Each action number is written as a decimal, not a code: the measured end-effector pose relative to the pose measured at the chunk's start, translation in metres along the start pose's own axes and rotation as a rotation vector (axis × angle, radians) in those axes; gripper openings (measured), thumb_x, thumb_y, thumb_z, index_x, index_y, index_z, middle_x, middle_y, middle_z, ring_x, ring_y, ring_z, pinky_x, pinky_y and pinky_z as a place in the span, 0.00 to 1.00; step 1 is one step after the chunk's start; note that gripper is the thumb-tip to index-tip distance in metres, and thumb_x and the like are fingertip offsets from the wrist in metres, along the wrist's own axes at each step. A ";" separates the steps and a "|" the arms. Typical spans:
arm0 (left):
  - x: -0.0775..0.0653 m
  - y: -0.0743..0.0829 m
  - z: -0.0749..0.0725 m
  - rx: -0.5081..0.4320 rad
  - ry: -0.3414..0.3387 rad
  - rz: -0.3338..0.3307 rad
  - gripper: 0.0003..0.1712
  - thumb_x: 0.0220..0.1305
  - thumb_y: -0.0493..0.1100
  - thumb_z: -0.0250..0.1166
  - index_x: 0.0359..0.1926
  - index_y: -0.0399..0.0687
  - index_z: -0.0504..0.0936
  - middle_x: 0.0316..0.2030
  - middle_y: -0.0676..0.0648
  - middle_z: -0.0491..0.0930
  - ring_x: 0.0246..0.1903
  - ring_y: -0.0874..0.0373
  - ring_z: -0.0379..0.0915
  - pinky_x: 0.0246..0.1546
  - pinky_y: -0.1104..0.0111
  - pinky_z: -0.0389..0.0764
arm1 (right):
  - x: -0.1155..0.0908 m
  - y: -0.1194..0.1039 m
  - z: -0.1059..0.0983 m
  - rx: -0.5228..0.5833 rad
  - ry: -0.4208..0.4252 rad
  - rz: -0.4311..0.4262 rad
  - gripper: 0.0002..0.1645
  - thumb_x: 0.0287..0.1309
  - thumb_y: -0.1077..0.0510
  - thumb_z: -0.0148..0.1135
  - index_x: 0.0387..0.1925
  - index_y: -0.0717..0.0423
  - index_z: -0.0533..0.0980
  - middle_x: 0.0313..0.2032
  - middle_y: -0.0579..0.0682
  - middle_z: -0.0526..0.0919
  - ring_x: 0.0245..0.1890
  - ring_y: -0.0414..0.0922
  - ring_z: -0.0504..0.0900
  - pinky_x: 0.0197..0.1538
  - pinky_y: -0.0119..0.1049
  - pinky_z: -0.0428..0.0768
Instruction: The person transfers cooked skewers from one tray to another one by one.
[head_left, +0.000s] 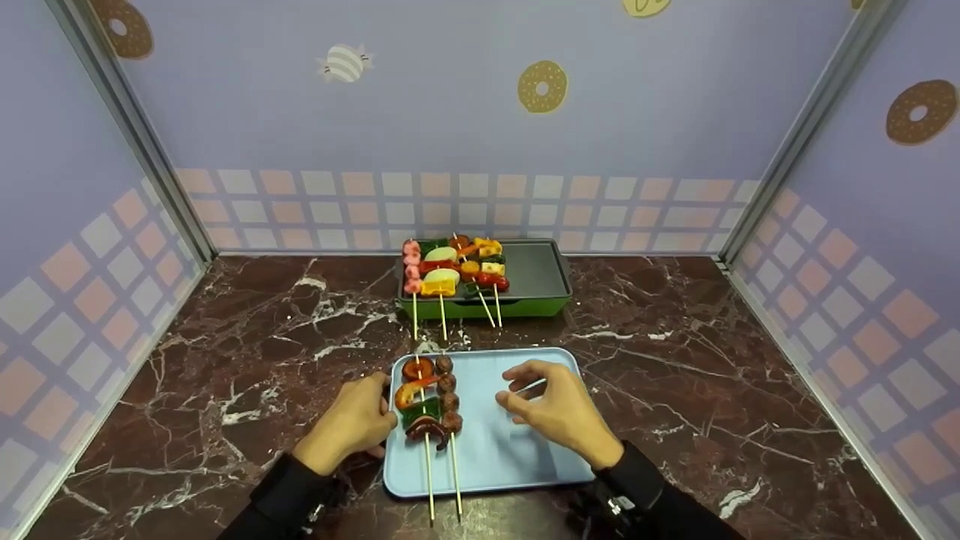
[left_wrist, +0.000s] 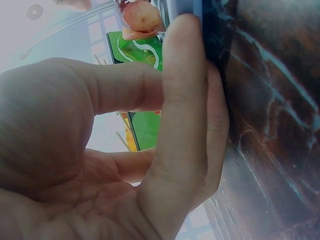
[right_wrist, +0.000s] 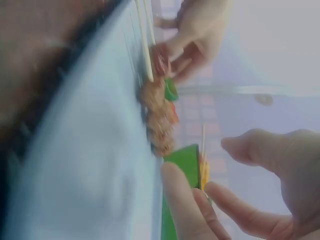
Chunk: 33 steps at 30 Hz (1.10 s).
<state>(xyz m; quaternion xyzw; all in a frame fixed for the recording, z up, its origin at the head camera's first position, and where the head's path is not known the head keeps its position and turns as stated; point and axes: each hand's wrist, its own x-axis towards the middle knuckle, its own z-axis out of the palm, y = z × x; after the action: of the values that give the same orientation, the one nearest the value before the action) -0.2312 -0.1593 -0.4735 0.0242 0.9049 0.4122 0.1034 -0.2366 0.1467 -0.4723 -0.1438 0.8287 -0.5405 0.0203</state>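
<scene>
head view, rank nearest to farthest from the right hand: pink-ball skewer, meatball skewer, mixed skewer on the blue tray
1. Meatball skewer: blue tray, left of the right hand
2. Mixed skewer: same tray, farther left
3. Pink-ball skewer: green grill, beyond the tray

No text, label, brand, number or sign can be read anywhere.

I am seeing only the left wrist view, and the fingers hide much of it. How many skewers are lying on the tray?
Observer: Two skewers lie on the tray.
Operator: Thank you. And the right hand, is it holding something?
Observer: No, its fingers and thumb are apart, with nothing between them.
</scene>
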 end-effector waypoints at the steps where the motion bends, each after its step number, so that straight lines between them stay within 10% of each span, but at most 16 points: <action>1: 0.000 0.000 0.000 -0.002 0.001 -0.001 0.40 0.59 0.25 0.61 0.74 0.28 0.62 0.34 0.41 0.74 0.17 0.51 0.81 0.15 0.64 0.88 | 0.002 -0.001 -0.003 -0.046 0.021 -0.018 0.21 0.57 0.48 0.77 0.49 0.53 0.84 0.41 0.52 0.87 0.37 0.53 0.90 0.35 0.39 0.92; 17: 0.001 -0.002 0.000 0.022 0.005 0.009 0.40 0.59 0.26 0.62 0.73 0.28 0.62 0.33 0.42 0.75 0.16 0.52 0.80 0.14 0.63 0.87 | 0.039 -0.007 -0.035 -0.277 0.212 -0.079 0.31 0.55 0.37 0.76 0.57 0.44 0.82 0.49 0.51 0.85 0.47 0.49 0.87 0.50 0.44 0.88; 33: 0.003 -0.002 0.000 0.014 0.013 0.001 0.38 0.58 0.26 0.62 0.71 0.28 0.66 0.33 0.42 0.75 0.16 0.52 0.80 0.14 0.64 0.87 | 0.078 -0.008 -0.047 -0.286 0.233 -0.016 0.36 0.57 0.36 0.74 0.64 0.43 0.77 0.56 0.57 0.81 0.46 0.47 0.86 0.43 0.41 0.90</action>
<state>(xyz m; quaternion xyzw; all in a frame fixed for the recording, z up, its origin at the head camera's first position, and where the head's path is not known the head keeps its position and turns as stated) -0.2336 -0.1601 -0.4758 0.0225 0.9083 0.4062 0.0971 -0.3184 0.1650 -0.4367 -0.0884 0.8926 -0.4304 -0.1007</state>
